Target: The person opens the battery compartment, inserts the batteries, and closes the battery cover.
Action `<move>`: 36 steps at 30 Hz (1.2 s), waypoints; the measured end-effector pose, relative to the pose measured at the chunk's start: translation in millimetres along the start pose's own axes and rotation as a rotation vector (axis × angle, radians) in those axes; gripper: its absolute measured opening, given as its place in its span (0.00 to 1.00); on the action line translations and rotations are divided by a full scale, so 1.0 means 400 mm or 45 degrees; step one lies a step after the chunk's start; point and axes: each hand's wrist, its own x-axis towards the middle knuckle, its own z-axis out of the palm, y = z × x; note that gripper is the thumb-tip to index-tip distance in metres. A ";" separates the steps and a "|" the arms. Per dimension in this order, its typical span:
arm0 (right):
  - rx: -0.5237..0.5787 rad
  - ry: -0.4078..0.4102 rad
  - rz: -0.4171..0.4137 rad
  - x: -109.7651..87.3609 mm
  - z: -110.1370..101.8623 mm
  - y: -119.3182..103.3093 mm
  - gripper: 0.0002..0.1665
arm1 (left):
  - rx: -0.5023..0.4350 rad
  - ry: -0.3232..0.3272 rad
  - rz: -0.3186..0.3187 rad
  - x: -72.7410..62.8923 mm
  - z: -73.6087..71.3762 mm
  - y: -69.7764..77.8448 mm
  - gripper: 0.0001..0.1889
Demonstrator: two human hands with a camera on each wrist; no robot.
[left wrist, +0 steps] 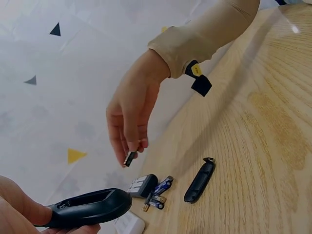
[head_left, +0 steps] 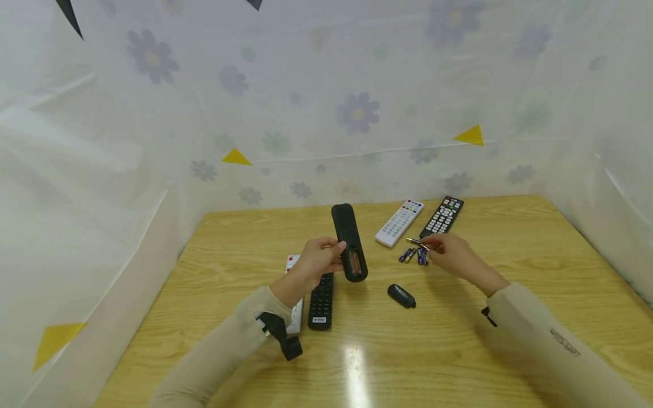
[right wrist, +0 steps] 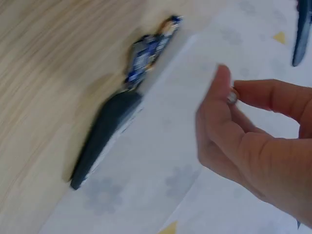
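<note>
My left hand (head_left: 318, 262) grips a black remote control (head_left: 348, 226) above the table, its back turned up and its battery compartment uncovered. No battery shows inside that compartment in the head view. Between the thumb and fingers of my right hand (head_left: 454, 255) is a pinched battery (left wrist: 129, 158), only its end (right wrist: 232, 96) showing in the right wrist view. Below that hand, several loose batteries (head_left: 408, 255) lie on the wood, dark blue with gold ends. The black battery cover (head_left: 402, 296) lies on the table between the two hands, nearer to me.
Behind the batteries lie a white remote (head_left: 399, 222) and a black remote with pale buttons (head_left: 442, 216). Another black remote (head_left: 320, 303) and a white one (head_left: 296, 317) lie under and beside my left wrist. A flowered sheet (head_left: 306, 113) hangs around the wooden table (head_left: 408, 362).
</note>
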 end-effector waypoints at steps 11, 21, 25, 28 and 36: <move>0.347 0.220 -0.184 -0.035 0.030 -0.108 0.10 | 0.005 -0.030 0.025 -0.005 0.013 0.009 0.18; 0.462 0.289 -0.224 -0.049 0.057 -0.149 0.09 | -0.020 -0.055 0.007 -0.010 0.022 0.013 0.16; 0.482 0.347 -0.281 -0.044 0.075 -0.158 0.08 | -0.032 -0.061 0.005 -0.012 0.028 0.014 0.15; 0.449 0.388 -0.360 -0.043 0.089 -0.164 0.08 | -0.037 -0.062 0.009 -0.015 0.033 0.016 0.15; 0.428 0.441 -0.500 -0.036 0.121 -0.180 0.08 | -0.026 -0.078 -0.003 -0.019 0.041 0.018 0.15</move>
